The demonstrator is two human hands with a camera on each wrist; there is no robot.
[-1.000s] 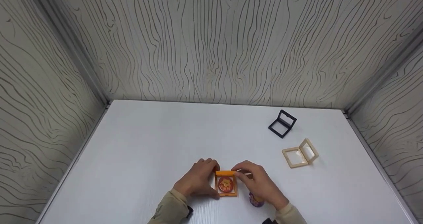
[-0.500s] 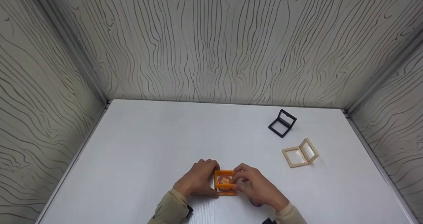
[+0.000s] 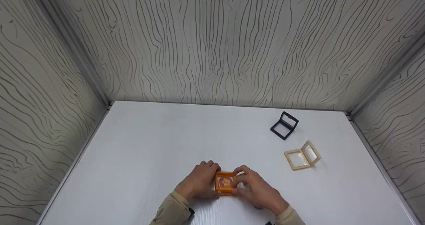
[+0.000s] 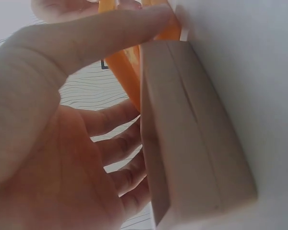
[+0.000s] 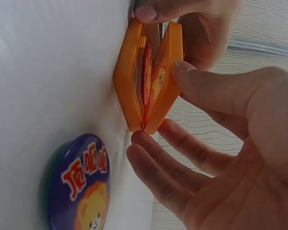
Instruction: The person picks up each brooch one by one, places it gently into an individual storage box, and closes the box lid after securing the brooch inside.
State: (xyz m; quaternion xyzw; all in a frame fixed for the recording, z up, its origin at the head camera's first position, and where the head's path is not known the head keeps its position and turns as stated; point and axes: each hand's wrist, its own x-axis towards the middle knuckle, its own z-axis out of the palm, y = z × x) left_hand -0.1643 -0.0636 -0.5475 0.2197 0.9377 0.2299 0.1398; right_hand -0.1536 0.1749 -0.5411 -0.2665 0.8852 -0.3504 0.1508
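Note:
An orange hinged display frame point(image 3: 226, 194) lies on the table, its lid tilted part way down over a red round badge point(image 5: 147, 74) with a yellow cartoon animal. My left hand point(image 3: 199, 182) grips the frame's left side, thumb at the near corner and fingers at the far one. In the right wrist view, my right hand point(image 5: 216, 129) has its thumb on the lid's edge and fingertips by the hinge. A pale box-shaped thing point(image 4: 192, 129) sits under my left palm, hidden from the head view. A purple badge point(image 5: 81, 187) with a lion lies beneath my right hand.
A black frame point(image 3: 282, 129) stands open at the back right of the white table point(image 3: 159, 135). Nearer, a light wooden-coloured frame point(image 3: 297, 160) is also open. Wood-grain panels point(image 3: 212, 45) enclose the table at the back and sides.
The orange frame's lid has swung down toward me over the red badge, with my right hand moving along with it. My left hand has stayed in place. The purple badge is now mostly covered.

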